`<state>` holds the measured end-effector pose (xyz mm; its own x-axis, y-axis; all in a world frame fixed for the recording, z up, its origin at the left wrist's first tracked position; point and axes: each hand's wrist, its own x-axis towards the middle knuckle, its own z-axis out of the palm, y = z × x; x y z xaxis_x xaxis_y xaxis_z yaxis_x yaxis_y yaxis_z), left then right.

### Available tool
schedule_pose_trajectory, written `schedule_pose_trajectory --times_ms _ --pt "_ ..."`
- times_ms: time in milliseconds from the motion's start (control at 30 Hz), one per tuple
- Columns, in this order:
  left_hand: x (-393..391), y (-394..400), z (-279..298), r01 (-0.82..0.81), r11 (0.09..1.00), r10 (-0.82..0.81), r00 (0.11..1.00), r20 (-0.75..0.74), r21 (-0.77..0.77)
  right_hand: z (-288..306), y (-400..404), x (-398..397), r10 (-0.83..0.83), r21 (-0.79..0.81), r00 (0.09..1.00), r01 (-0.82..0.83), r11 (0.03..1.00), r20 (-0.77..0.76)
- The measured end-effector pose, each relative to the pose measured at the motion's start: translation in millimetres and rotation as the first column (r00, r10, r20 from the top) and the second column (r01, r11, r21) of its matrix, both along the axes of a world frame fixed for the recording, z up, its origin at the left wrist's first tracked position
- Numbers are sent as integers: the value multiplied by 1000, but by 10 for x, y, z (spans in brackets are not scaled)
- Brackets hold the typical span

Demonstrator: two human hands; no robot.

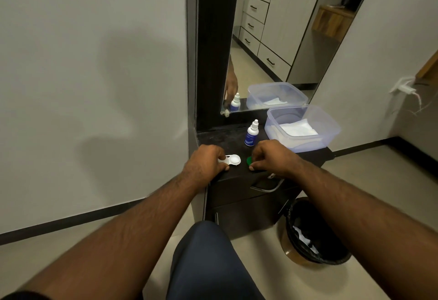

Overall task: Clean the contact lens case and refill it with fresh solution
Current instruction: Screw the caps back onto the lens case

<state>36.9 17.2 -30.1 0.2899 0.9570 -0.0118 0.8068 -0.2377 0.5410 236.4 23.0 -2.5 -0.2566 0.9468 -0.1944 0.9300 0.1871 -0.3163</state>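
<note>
White lens case (pixel 231 159), one well uncapped

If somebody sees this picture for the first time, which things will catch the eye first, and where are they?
First come the two hands at the front edge of the dark cabinet top: the left hand holds the white lens case, and the right hand pinches a green cap beside it. Behind them stands a small solution bottle, with a clear plastic tub holding white tissues to its right.
</note>
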Motion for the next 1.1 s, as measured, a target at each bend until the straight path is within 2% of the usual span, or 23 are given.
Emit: schedule_pose_trajectory --times_ms 100,167,300,433,600,800,900,1100 --pt "3 2 8 3 1000 -3 1000 -5 -7 31 2 1 -25 -26 999 24 999 -46" --pt "6 -1 12 3 1000 -3 1000 -4 -9 16 3 17 -75 -1 975 76 997 -211" --pt "2 -15 15 -8 1000 7 1000 13 3 -45 -29 -22 -179 -39 775 196 980 -606" --pt "-3 -28 13 -7 1000 7 1000 11 19 -166 -91 -158 -191 -58 625 227 972 -757" --pt "-6 -22 -11 -19 1000 19 1000 22 -3 -402 -58 -134 -188 -70 612 213 975 -768" --pt "0 -5 -24 -17 1000 17 1000 12 -6 -434 8 -91 -123 -55 745 115 992 -656" --pt "-1 0 -26 -8 1000 8 1000 11 -5 -399 19 -99 -107 -54 780 94 994 -616" --pt "-8 12 -30 -9 1000 9 1000 2 0 -420 20 -84 -130 -69 765 111 991 -631"
